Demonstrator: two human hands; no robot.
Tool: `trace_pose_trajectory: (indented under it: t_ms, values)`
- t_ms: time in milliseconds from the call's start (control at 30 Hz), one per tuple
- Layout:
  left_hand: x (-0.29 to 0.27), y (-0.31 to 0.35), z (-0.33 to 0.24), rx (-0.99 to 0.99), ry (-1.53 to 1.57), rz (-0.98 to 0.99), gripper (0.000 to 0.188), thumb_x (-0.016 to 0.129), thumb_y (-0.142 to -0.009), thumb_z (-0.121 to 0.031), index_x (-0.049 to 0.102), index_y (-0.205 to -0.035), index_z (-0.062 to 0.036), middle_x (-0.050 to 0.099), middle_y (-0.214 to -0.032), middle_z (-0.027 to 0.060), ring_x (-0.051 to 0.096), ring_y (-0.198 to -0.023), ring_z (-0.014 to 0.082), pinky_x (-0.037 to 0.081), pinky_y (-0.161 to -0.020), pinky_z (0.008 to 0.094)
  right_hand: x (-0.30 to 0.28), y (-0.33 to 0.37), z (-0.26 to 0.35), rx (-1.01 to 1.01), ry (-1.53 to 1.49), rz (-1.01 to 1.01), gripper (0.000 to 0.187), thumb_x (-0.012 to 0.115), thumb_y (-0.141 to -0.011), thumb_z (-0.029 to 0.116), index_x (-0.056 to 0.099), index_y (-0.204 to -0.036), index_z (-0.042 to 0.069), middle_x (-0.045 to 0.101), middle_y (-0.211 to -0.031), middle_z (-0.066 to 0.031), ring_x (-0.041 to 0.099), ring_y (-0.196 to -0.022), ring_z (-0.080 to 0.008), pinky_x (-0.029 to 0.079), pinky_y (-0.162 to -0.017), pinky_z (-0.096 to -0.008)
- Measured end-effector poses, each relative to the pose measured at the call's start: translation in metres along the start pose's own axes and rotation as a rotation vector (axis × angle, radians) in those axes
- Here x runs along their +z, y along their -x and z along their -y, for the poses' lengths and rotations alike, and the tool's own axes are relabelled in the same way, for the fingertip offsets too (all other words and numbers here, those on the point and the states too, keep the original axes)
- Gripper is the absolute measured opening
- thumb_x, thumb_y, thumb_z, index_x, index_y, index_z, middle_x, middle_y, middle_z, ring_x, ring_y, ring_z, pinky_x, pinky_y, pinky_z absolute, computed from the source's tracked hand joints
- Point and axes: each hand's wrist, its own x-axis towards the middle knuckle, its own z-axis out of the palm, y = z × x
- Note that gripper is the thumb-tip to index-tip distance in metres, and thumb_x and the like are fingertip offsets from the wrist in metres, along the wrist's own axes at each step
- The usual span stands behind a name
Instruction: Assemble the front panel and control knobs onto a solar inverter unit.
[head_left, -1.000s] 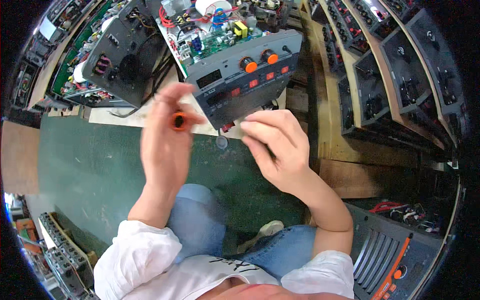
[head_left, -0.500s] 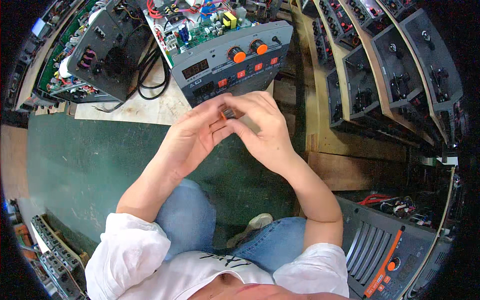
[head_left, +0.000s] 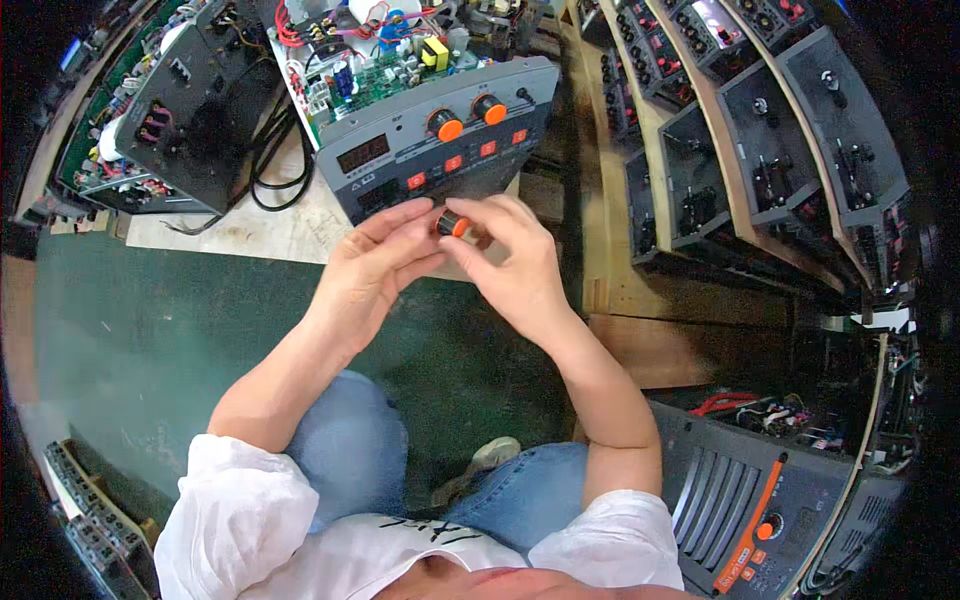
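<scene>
A small black and orange control knob (head_left: 452, 223) sits between the fingertips of both my hands, with its orange end turned toward me. My left hand (head_left: 380, 252) has its fingers closed at the knob's left side. From the other side, the thumb and forefinger of my right hand (head_left: 512, 262) pinch it. Just beyond my hands stands an open machine with a grey front panel (head_left: 385, 195). Two similar knobs, a left knob (head_left: 447, 125) and a right knob (head_left: 489, 109), are on that panel. A green circuit board (head_left: 395, 75) with coloured wires shows behind it.
A second open machine (head_left: 175, 130) stands at the back left beside a coiled black cable (head_left: 268, 165). Wooden shelves (head_left: 735, 190) with several grey panels rise on the right. Another machine (head_left: 745, 500) with a vented front lies at the lower right.
The knob has turned between my fingers, so more of its orange end shows. The whole view has shifted, with the scene now slightly further left.
</scene>
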Motion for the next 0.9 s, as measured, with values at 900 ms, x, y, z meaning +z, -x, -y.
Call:
trace_pose_trajectory:
  t_ms: [900]
  values:
    - [-0.029,-0.033,-0.023,0.897,-0.839,-0.19,0.06,0.058,-0.076,0.004,0.031,-0.129,-0.0046,0.05,-0.11,0.0085,0.051,-0.102,0.0144,0.039,-0.088,0.0266,-0.045,-0.069,-0.046,-0.196,0.283,-0.378,0.027,0.061,-0.071,-0.006,0.056,-0.096,0.001,0.056,-0.092,-0.0098,0.055,-0.078,-0.0183,0.046,-0.068,-0.0275]
